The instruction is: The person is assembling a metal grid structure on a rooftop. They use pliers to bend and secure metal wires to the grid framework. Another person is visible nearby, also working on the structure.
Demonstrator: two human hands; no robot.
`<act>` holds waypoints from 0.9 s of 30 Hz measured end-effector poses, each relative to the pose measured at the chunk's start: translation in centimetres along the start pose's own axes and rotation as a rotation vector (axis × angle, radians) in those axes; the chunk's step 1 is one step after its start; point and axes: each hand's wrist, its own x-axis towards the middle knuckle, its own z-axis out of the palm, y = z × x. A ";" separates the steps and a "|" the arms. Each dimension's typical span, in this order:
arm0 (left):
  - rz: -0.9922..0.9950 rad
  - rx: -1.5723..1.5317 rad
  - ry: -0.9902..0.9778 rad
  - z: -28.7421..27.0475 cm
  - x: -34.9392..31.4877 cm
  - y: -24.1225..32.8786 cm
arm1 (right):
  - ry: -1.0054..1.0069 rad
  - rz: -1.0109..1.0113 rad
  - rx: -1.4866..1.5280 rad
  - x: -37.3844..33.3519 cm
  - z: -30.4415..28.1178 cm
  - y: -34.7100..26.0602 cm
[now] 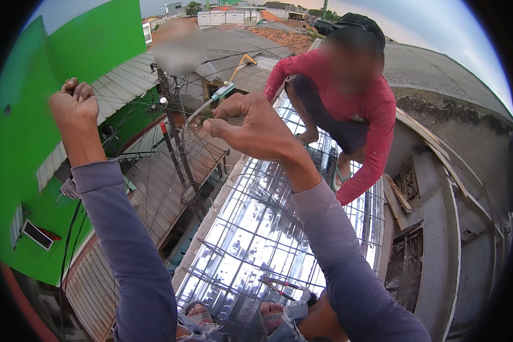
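Note:
Both my hands are raised in front of me, well apart. My left hand [76, 107] is closed in a fist at the upper left, its fingers curled in. My right hand [256, 126] is pinched, thumb against the bent fingers, near the middle. A thin wire [128, 101] appears to stretch between the two, though cables behind make it hard to follow. Below lies a grid of steel reinforcing bars [251, 239] over shiny corrugated metal decking [236, 268]. Pincers with red handles [282, 289] rest on the bars by my feet.
A person in a red shirt [347, 102] and dark cap crouches on the grid, ahead right. Left of the deck edge [208, 228] are a drop, a utility pole with tangled cables [179, 142], a street lamp [223, 90] and rusty roofs [159, 171]. Wooden planks [396, 202] lie right.

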 end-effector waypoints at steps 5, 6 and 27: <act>0.007 0.039 0.109 -2.3 -1.3 -0.4 | -0.219 0.188 0.351 -1.3 -2.3 -0.9; 0.026 0.062 0.129 -2.6 -1.1 0.0 | -0.262 0.158 0.433 -1.3 -1.9 -1.8; 0.072 -0.097 0.257 -9.5 2.2 0.3 | -0.186 0.179 0.612 -0.4 0.6 1.2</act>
